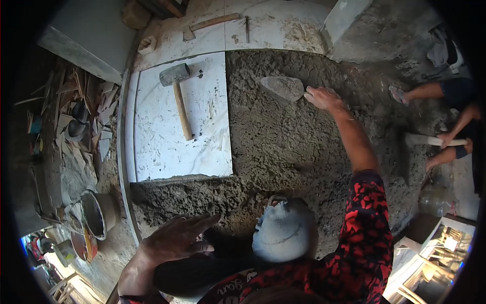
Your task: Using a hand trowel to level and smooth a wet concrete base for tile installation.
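A: What does your right hand (325, 98) have?
B: You have it closed on the handle end of a trowel (282, 87), the handle mostly hidden by your fingers. The blade lies near the far edge of the grey mortar bed (283, 137) and points left, toward the white tile (157, 131). You cannot tell from this view how firmly it presses.

A: And your left hand (177, 239)?
B: Your grip there is wide: fingers stretched out, thumb apart. It is close to the bed's near left corner, beside your pale blue knee (284, 230). Contact with the dark clothing below cannot be told.

A: What is around your hands?
B: A mallet (179, 99) rests on the tile, head near the far edge, handle toward the near edge. Past the bed's far edge, a hammer (212, 25) and a thin rod (247, 29) lie on pale flooring (278, 33). Off the bed's left edge, you have a bucket (96, 215). By its right edge, a co-worker's hand (445, 139) grips a long-handled tool (422, 139).
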`<control>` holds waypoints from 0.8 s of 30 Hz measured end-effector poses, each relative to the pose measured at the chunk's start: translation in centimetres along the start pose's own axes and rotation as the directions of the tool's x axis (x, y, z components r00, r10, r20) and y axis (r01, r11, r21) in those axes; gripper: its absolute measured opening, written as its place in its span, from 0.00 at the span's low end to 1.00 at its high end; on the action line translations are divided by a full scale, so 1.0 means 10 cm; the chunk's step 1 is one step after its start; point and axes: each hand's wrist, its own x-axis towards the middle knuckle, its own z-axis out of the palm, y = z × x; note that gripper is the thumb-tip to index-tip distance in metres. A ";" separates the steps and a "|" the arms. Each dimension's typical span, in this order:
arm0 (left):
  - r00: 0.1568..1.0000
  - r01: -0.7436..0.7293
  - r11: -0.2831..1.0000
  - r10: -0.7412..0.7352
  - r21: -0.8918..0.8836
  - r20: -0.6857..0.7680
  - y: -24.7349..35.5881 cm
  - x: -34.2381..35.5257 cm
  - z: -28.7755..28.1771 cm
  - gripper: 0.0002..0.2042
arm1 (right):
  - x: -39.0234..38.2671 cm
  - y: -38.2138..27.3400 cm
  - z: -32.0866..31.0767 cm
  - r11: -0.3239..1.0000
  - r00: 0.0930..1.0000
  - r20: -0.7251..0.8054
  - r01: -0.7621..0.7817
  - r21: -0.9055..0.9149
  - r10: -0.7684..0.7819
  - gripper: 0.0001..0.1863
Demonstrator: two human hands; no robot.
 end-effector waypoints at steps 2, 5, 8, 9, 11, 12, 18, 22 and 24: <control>0.996 -0.056 0.997 0.059 0.056 -0.067 -0.04 -0.04 0.02 0.35 | 0.13 0.07 0.18 0.996 0.989 -0.145 -0.024 0.082 0.035 0.30; 0.990 -0.132 0.990 0.135 0.053 -0.051 -0.08 0.23 0.06 0.35 | 0.22 0.47 0.15 0.987 0.965 -0.227 -0.103 0.125 0.129 0.31; 0.998 -0.061 0.998 0.061 0.034 -0.001 0.03 0.05 -0.03 0.35 | 0.13 0.04 0.12 0.728 0.966 0.000 -0.195 0.657 0.259 0.30; 0.997 -0.074 0.997 0.074 0.036 -0.004 -0.02 0.06 -0.01 0.35 | 0.05 0.04 0.15 0.730 0.963 -0.007 -0.199 0.654 0.269 0.30; 0.991 -0.135 0.989 0.135 0.058 0.009 -0.05 0.06 0.06 0.37 | -0.09 0.00 0.22 0.702 0.991 0.077 -0.134 0.700 0.113 0.29; 0.992 -0.125 0.990 0.125 0.057 0.003 -0.06 0.06 0.06 0.37 | -0.23 -0.17 0.18 0.809 1.000 0.008 -0.026 0.587 0.027 0.28; 0.995 -0.083 0.996 0.082 0.021 0.058 -0.07 0.13 -0.01 0.37 | 0.01 -0.40 -0.07 0.997 0.968 -0.239 0.081 -0.006 -0.080 0.24; 0.994 -0.104 0.995 0.104 0.012 -0.031 -0.15 0.25 0.00 0.35 | 0.40 0.11 -0.15 0.997 0.953 -0.295 -0.054 0.046 0.066 0.24; 0.990 -0.125 0.992 0.127 0.033 -0.066 -0.17 0.29 -0.02 0.34 | 0.57 0.26 -0.12 0.994 0.942 -0.320 -0.080 0.074 0.100 0.25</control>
